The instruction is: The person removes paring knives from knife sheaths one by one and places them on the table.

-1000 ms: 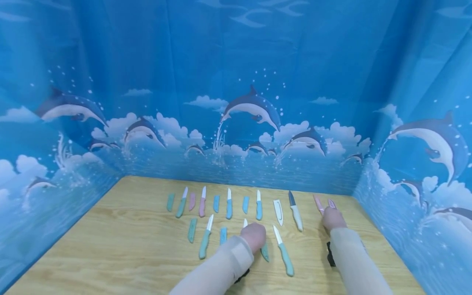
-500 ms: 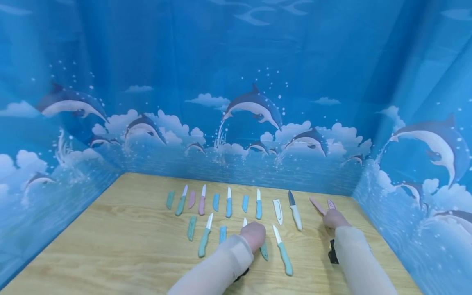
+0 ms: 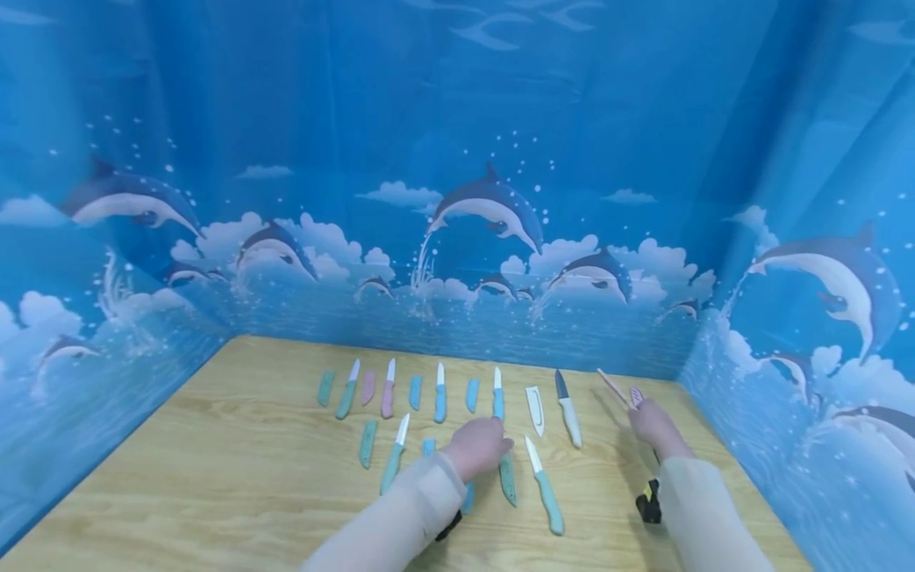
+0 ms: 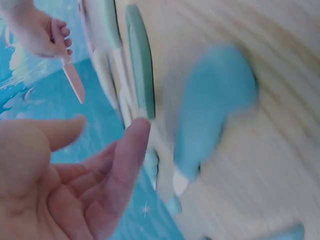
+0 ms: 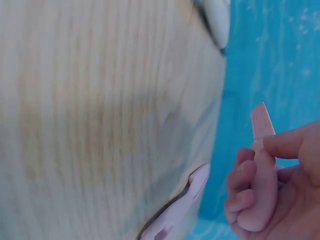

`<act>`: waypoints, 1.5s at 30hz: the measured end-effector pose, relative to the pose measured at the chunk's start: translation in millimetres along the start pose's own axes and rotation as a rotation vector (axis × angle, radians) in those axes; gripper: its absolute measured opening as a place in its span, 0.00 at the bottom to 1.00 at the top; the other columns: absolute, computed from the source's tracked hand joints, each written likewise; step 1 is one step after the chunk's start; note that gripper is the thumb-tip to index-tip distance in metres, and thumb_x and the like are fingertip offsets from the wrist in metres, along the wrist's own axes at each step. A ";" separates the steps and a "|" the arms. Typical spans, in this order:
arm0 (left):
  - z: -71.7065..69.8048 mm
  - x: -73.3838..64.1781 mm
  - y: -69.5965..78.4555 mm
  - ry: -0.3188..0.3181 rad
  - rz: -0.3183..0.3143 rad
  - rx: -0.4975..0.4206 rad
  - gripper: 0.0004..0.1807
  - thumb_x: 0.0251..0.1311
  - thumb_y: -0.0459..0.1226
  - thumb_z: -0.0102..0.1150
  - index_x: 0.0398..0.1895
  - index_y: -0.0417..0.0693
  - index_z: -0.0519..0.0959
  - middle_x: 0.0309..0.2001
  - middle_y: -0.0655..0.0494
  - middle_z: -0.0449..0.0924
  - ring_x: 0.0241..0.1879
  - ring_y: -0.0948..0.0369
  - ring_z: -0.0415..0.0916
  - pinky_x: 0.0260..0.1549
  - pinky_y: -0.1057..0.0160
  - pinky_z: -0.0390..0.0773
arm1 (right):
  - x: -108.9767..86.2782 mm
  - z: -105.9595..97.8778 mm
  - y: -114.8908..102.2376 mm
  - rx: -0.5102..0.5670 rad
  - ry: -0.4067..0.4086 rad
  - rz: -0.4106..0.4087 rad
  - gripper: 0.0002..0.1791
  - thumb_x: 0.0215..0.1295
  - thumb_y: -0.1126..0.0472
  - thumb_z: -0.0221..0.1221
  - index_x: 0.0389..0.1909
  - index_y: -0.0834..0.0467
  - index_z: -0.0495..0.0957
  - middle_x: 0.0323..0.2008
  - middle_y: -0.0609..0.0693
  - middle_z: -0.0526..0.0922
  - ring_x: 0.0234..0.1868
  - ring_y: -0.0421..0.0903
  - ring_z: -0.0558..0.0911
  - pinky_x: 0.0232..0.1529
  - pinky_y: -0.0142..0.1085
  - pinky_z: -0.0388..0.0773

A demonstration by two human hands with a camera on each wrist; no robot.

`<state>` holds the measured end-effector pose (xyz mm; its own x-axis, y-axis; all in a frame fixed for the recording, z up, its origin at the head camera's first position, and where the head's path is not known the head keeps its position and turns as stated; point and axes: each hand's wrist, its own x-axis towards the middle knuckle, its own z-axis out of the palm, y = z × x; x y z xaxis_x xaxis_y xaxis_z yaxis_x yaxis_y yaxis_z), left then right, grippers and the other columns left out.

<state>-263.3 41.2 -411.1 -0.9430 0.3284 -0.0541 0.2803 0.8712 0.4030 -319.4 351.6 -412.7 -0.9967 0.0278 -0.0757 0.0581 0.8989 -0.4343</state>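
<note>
My right hand [image 3: 656, 429] grips a pink-handled knife [image 5: 262, 185] with a pink blade, raised over the back right of the table. Just under it lies a pink slotted knife sheath [image 5: 172, 215]. My left hand [image 3: 477, 446] hovers over the front row, fingers extended and thumb apart, holding nothing. Below its fingers in the left wrist view is a blue-handled knife [image 4: 215, 100], its blade mostly out of sight. A green sheath [image 4: 141, 62] lies beside that knife, and a green-handled knife [image 3: 547, 492] is farther right.
Several knives and sheaths form two rows on the wooden table [image 3: 236, 461]. In the back row are a dark-bladed knife [image 3: 568, 409] with its white sheath [image 3: 534, 411], and a pink-handled knife [image 3: 388, 397]. A blue dolphin-print curtain [image 3: 357, 159] encloses the back and sides.
My left hand has come off the blue-handled knife, rising slightly left with its fingers spread. My right hand has lifted the pink knife, its blade swinging left, away from the pink sheath.
</note>
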 end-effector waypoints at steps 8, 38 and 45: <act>-9.9 -0.9 -5.6 0.071 0.159 0.031 0.38 0.68 0.55 0.49 0.74 0.45 0.55 0.73 0.46 0.56 0.73 0.47 0.51 0.68 0.47 0.59 | -29.2 6.5 -30.3 0.085 0.065 -0.074 0.15 0.74 0.65 0.42 0.40 0.75 0.71 0.48 0.73 0.72 0.21 0.43 0.68 0.22 0.34 0.67; -4.1 -13.1 0.9 0.143 0.438 0.254 0.21 0.71 0.52 0.43 0.57 0.54 0.77 0.57 0.61 0.79 0.65 0.59 0.69 0.68 0.53 0.63 | -118.4 33.5 -117.9 0.135 0.015 -0.267 0.02 0.64 0.66 0.58 0.37 0.58 0.78 0.24 0.47 0.76 0.21 0.40 0.67 0.22 0.30 0.66; -7.9 -21.5 -3.6 0.188 0.464 0.242 0.18 0.70 0.53 0.45 0.51 0.59 0.81 0.44 0.66 0.85 0.38 0.70 0.82 0.36 0.72 0.79 | -122.9 35.0 -116.0 0.143 -0.056 -0.386 0.07 0.72 0.58 0.52 0.37 0.56 0.76 0.24 0.45 0.73 0.19 0.36 0.63 0.19 0.30 0.64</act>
<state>-245.5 28.1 -404.1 -0.7202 0.6462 0.2523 0.6862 0.7170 0.1227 -201.7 228.6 -384.5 -0.9426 -0.3265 0.0701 -0.3080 0.7690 -0.5602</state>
